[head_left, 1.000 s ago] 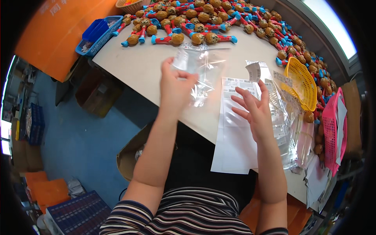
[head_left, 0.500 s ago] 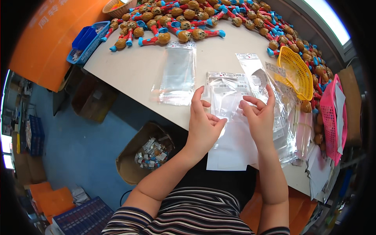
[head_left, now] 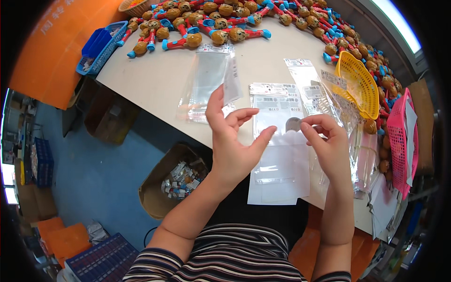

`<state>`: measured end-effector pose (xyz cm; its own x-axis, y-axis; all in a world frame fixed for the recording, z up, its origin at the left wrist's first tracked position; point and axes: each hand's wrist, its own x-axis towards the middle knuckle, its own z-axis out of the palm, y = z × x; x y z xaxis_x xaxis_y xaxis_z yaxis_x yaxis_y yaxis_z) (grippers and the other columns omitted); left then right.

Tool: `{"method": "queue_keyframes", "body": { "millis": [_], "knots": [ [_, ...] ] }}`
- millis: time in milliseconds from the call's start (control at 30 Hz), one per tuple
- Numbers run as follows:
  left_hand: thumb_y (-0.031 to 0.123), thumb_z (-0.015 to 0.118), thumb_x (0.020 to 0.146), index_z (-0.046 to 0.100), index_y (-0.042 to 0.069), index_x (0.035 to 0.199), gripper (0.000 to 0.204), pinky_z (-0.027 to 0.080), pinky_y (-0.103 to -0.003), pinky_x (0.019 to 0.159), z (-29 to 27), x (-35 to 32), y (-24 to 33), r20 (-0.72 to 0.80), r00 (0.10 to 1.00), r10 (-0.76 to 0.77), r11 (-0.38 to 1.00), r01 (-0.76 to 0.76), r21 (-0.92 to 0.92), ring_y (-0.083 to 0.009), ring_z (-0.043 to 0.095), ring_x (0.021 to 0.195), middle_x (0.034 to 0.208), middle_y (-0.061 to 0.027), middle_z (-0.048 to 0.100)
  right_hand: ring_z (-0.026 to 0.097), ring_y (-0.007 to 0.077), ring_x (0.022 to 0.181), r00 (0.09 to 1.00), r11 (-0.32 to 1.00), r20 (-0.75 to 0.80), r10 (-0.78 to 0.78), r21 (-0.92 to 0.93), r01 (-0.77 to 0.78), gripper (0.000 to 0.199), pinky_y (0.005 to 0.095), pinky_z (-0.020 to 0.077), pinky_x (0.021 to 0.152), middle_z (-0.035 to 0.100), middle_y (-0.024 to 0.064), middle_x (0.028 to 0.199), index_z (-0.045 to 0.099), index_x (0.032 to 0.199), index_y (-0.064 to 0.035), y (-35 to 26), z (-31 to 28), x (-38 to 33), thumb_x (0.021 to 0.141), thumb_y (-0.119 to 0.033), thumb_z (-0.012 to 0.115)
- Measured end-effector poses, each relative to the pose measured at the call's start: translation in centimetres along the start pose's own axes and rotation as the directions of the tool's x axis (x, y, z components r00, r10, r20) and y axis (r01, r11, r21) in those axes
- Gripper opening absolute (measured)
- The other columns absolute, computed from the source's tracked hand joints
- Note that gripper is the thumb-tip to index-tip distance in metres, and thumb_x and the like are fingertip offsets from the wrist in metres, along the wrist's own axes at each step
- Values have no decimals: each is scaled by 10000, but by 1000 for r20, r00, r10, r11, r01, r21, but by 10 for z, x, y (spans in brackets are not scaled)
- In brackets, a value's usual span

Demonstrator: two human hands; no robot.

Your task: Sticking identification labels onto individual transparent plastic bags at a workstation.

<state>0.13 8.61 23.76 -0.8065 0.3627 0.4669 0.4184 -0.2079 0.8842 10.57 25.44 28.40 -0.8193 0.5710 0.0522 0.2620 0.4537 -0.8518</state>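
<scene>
My left hand (head_left: 235, 145) is raised over the table edge, thumb and fingers spread, with nothing visibly gripped. Behind its fingertips lies a stack of clear plastic bags (head_left: 206, 75), a printed one (head_left: 230, 84) tilted at its right side. My right hand (head_left: 326, 141) is closed, thumb and forefinger pinched at the edge of a grey rounded piece (head_left: 292, 124); whether it is loose or part of a bag, I cannot tell. Below both hands, a clear bag with a printed header (head_left: 275, 89) lies over a white sheet (head_left: 277, 193) that overhangs the table edge.
Many red-and-blue toy figures with brown heads (head_left: 221, 36) cover the table's far side. A yellow basket (head_left: 359, 82), more clear bags (head_left: 305, 75) and a pink basket (head_left: 399, 136) stand right. A blue basket (head_left: 105, 54) sits left; a cardboard box (head_left: 155, 188) of small packets is below.
My hands have moved apart, the left one leftward toward the bag stack, where a printed bag now shows tilted. My right hand has shifted right and slightly down. The middle bag shows more plainly.
</scene>
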Motion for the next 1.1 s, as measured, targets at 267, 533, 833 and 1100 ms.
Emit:
{"method": "queue_keyframes", "body": {
  "millis": [267,533,833,1100],
  "knots": [
    [-97,714,773,74,70,1471,961,547,-292,826,5,3,6,67,980,-187,981,189,-31,-209,654,933,1248,-214,381,588,62,752,974,987,220,57,136,-88,152,211,463,648,658,-6,828,688,931,-10,-5,4,14,902,-159,693],
    [-79,678,789,128,65,1470,888,531,-237,671,14,17,4,85,867,-491,866,474,160,-129,666,721,1078,-150,468,567,63,689,867,966,439,237,-196,-165,175,225,457,628,650,7,735,689,859,28,5,7,56,851,-147,692],
    [-69,689,784,169,78,1464,868,528,-236,641,20,16,-15,77,870,-487,855,458,243,-140,658,717,1056,-141,456,562,71,670,850,967,473,232,-208,-148,188,249,472,624,650,22,719,686,845,33,24,13,68,850,-155,688],
    [-85,680,777,191,76,1459,854,540,-243,645,22,16,-24,84,879,-470,853,427,301,-153,660,727,1059,-143,447,560,82,659,854,964,461,243,-211,-160,186,258,472,617,647,34,707,678,841,50,24,20,68,848,-136,677]
  ]
}}
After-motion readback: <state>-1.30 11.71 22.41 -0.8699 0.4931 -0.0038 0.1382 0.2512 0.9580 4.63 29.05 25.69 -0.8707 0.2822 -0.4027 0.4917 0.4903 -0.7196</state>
